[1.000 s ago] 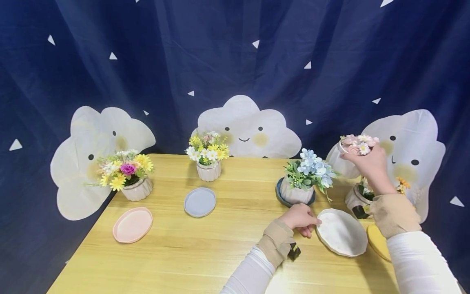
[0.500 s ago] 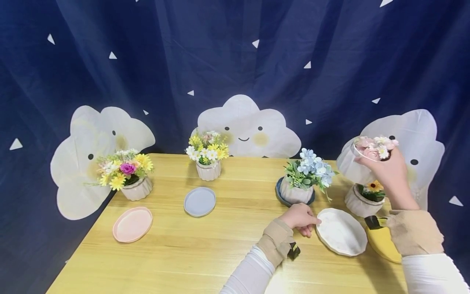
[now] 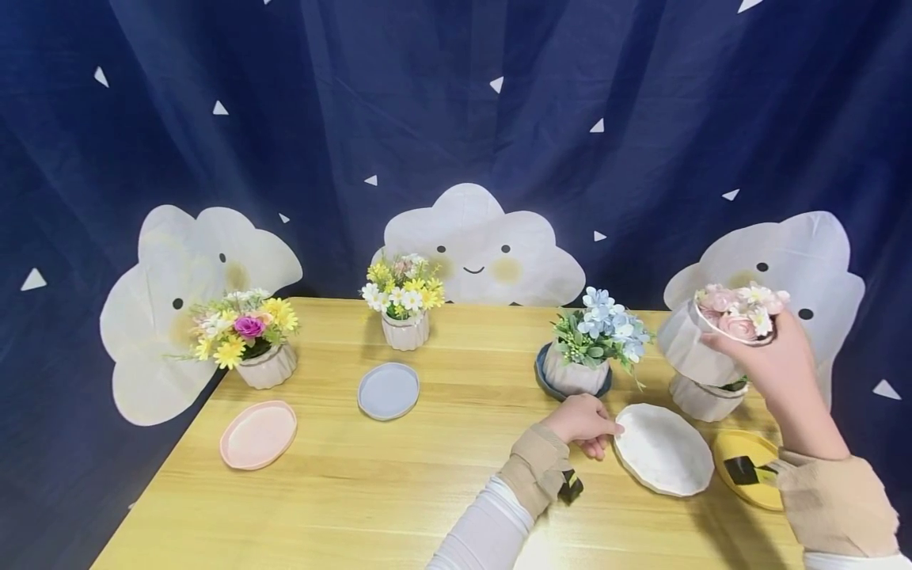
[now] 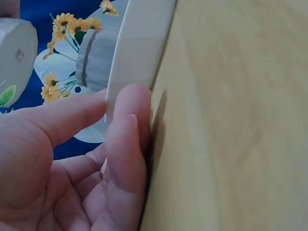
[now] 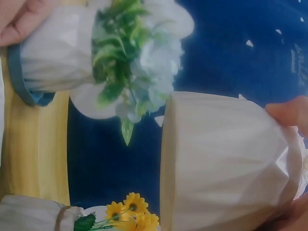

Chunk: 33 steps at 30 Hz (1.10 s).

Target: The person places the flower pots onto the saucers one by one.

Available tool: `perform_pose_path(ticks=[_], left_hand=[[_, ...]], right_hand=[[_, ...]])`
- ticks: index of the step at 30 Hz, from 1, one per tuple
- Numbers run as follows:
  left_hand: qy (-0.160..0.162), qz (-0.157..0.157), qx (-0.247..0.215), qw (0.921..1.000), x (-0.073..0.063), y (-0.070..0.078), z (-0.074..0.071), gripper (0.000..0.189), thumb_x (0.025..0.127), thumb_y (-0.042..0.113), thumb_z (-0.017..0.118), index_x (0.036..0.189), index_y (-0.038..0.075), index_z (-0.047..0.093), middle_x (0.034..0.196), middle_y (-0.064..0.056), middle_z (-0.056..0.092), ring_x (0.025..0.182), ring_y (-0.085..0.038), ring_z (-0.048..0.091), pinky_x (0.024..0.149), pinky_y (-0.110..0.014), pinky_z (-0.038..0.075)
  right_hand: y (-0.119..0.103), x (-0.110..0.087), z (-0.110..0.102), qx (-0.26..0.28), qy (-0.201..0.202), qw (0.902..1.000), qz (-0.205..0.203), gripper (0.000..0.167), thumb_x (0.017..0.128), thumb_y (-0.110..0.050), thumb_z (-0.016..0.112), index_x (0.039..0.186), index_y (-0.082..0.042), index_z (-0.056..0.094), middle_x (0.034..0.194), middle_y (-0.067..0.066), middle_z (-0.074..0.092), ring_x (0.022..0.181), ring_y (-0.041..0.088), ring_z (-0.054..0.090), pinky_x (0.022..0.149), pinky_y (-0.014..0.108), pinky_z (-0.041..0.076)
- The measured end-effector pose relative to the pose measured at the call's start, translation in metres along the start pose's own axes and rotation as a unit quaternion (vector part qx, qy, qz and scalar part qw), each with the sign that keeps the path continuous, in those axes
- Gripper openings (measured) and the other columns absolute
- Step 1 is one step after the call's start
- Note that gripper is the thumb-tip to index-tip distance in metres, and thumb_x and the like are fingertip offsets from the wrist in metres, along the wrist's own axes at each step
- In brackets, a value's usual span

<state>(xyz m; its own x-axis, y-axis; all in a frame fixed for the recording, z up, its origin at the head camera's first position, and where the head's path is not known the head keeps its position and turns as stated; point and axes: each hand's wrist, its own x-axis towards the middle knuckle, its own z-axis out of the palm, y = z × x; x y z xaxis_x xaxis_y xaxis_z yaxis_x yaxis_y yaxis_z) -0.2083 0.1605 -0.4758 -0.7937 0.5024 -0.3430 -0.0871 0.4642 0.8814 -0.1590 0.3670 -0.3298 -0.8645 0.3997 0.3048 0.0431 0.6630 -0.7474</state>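
Observation:
In the head view my right hand (image 3: pixel 784 364) grips the rim of a white flowerpot (image 3: pixel 691 348) with pink and white flowers (image 3: pixel 741 309), raised above the table. The right wrist view shows this pot's (image 5: pixel 221 159) faceted side and bottom edge, apart from the tabletop. My left hand (image 3: pixel 583 423) pinches the near-left edge of a white saucer (image 3: pixel 664 451). In the left wrist view, thumb and finger hold the saucer's rim (image 4: pixel 137 53) low against the wood. Below the raised pot stands another pot (image 3: pixel 707 400), whose orange flowers (image 5: pixel 132 211) show in the right wrist view.
A blue-flowered pot (image 3: pixel 574 372) stands on a dark blue saucer (image 3: pixel 547 386). At right lies a yellow saucer (image 3: pixel 737 442). Further left are two flower pots (image 3: pixel 406 331), (image 3: pixel 267 368), a grey-blue saucer (image 3: pixel 388 392) and a pink saucer (image 3: pixel 258 435). A navy curtain (image 3: pixel 456 95) hangs behind.
My right hand has carried the pink-flowered pot rightward and lower, and the yellow saucer shows more. The left hand and white saucer have stayed in place.

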Motion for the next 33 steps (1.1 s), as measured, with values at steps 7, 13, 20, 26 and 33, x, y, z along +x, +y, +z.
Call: perform_pose_path(ticks=[7, 13, 20, 26, 33], left_hand=[[0.004, -0.001, 0.002, 1.0, 0.002, -0.001, 0.0, 0.017, 0.085, 0.017, 0.073, 0.079, 0.006, 0.062, 0.056, -0.011, 0.062, 0.034, -0.014, 0.052, 0.04, -0.026, 0.052], [0.001, -0.001, 0.0, 1.0, 0.002, 0.0, 0.0, 0.017, 0.085, 0.018, 0.073, 0.082, 0.005, 0.063, 0.057, -0.011, 0.062, 0.035, -0.014, 0.052, 0.04, -0.026, 0.052], [-0.002, -0.002, 0.001, 1.0, 0.003, 0.0, 0.0, 0.017, 0.085, 0.018, 0.073, 0.082, 0.005, 0.063, 0.056, -0.012, 0.062, 0.035, -0.014, 0.052, 0.041, -0.027, 0.053], [-0.008, -0.005, 0.0, 1.0, 0.007, 0.0, 0.001, 0.018, 0.085, 0.019, 0.072, 0.085, 0.004, 0.063, 0.057, -0.012, 0.062, 0.036, -0.014, 0.053, 0.041, -0.027, 0.053], [-0.008, -0.005, -0.009, 0.9999, 0.008, -0.002, 0.001, 0.017, 0.085, 0.018, 0.073, 0.083, 0.005, 0.061, 0.057, -0.013, 0.062, 0.034, -0.014, 0.052, 0.04, -0.027, 0.052]], right_hand=[[0.007, -0.018, -0.002, -0.003, 0.005, 0.9999, -0.015, 0.08, 0.076, -0.027, 0.08, 0.144, -0.018, 0.04, 0.126, 0.0, 0.047, 0.107, 0.001, 0.041, 0.087, 0.015, 0.03], [0.016, -0.036, -0.002, -0.006, -0.001, 0.9998, -0.021, 0.083, 0.077, -0.026, 0.079, 0.147, -0.018, 0.035, 0.126, -0.006, 0.048, 0.105, -0.007, 0.039, 0.085, 0.011, 0.029], [0.027, -0.053, 0.005, -0.024, -0.037, 0.999, -0.002, 0.088, 0.078, -0.029, 0.079, 0.147, -0.007, 0.03, 0.132, 0.019, 0.045, 0.111, 0.015, 0.043, 0.078, 0.016, 0.03], [0.033, -0.066, 0.012, -0.026, -0.06, 0.9978, 0.001, 0.087, 0.078, -0.028, 0.078, 0.145, 0.0, 0.03, 0.134, 0.029, 0.04, 0.115, 0.045, 0.037, 0.09, 0.05, 0.034], [0.042, -0.079, 0.022, -0.026, -0.072, 0.997, -0.009, 0.087, 0.077, -0.028, 0.079, 0.143, 0.003, 0.03, 0.131, 0.033, 0.04, 0.115, 0.05, 0.037, 0.09, 0.066, 0.031]])
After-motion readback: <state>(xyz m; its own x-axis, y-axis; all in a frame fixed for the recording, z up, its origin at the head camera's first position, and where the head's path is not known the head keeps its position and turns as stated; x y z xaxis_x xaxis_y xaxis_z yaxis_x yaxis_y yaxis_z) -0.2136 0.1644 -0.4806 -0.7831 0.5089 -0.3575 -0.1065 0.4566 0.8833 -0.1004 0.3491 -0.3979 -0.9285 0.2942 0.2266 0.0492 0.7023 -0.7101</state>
